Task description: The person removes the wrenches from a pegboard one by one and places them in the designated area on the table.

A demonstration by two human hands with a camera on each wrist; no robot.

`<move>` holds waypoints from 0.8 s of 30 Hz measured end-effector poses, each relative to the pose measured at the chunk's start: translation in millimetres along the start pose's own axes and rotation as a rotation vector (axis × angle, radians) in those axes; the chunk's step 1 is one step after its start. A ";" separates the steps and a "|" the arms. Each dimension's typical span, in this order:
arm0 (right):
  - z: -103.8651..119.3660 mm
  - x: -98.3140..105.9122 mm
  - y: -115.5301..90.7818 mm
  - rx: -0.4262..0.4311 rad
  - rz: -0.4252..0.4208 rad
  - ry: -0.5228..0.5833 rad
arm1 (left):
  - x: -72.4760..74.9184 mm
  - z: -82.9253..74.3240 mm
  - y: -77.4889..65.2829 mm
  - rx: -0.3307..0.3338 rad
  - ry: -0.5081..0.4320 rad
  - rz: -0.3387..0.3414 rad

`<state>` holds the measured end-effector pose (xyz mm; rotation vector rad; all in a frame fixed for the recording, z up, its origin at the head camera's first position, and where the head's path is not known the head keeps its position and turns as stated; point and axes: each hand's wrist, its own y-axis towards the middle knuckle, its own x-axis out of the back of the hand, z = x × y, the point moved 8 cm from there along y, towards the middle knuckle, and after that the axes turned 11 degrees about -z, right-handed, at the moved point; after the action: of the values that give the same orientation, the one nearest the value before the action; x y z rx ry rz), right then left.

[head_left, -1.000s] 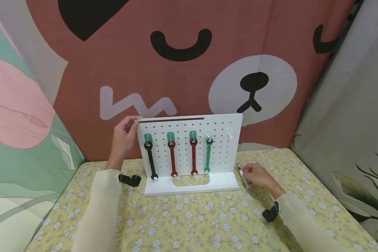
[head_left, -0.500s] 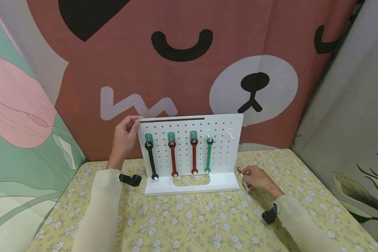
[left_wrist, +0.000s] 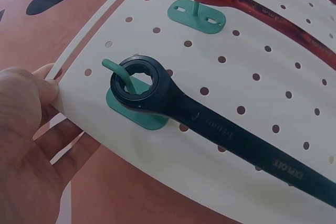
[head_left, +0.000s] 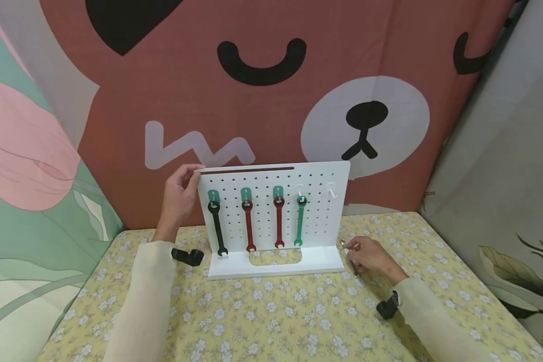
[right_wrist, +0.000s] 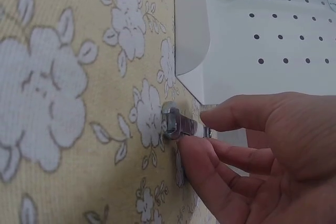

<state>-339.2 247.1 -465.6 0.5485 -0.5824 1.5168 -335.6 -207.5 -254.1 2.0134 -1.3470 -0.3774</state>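
Observation:
A white pegboard stand (head_left: 319,216) stands upright on the table. My left hand (head_left: 180,197) grips its top left corner, thumb in front and fingers behind in the left wrist view. Near that hand hangs a black wrench (left_wrist: 210,121) on a green hook. Two red wrenches (head_left: 249,226) (head_left: 278,223) and a green wrench (head_left: 300,221) hang to its right. Beside the stand's right end, my right hand (head_left: 366,253) pinches a small silver wrench (right_wrist: 176,121) between thumb and fingers, low over the tablecloth. The fingers hide its middle.
A clear hook (head_left: 331,192) at the board's right holds nothing. The table (head_left: 271,322) has a yellow flowered cloth. Behind it hangs a brown cloth (head_left: 185,100) with a cartoon face, and a grey curtain (head_left: 488,166) hangs at right.
My right hand has shifted slightly down with the silver wrench, whose visible lower end now looks darker and less of its shaft shows. The left hand keeps its hold on the board.

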 end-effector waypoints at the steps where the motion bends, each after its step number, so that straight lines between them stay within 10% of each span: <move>1: 0.3 0.5 -0.5 -0.001 -0.005 0.000 | 0.0 -0.1 0.1 0.000 0.000 -0.002; 12: 11.7 3.9 0.3 0.054 -0.043 -0.055 | -1.9 32.5 8.8 -0.005 0.010 -0.014; 24: 58.5 5.4 -7.0 0.277 -0.171 -0.033 | -1.7 32.9 7.5 0.010 -0.002 -0.020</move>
<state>-333.1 212.5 -417.9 0.8171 -0.3416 1.4352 -360.4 -220.0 -273.3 2.0365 -1.3341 -0.3827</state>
